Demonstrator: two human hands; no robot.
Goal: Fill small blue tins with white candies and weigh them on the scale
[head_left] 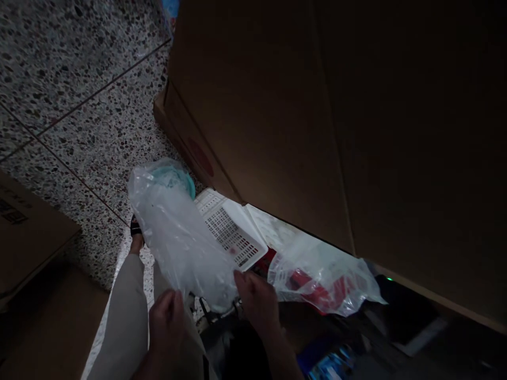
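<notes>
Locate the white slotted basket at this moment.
In the head view, the white basket lies left of and below centre, right of the long plastic bag and below the large cardboard box.

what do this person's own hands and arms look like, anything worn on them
The left hand and right hand are bare, with no gloves. The right forearm shows no sleeve as far as the picture's lower edge. I can make out no watch, ring or marking, though the dim light and blur could hide small details.
</notes>
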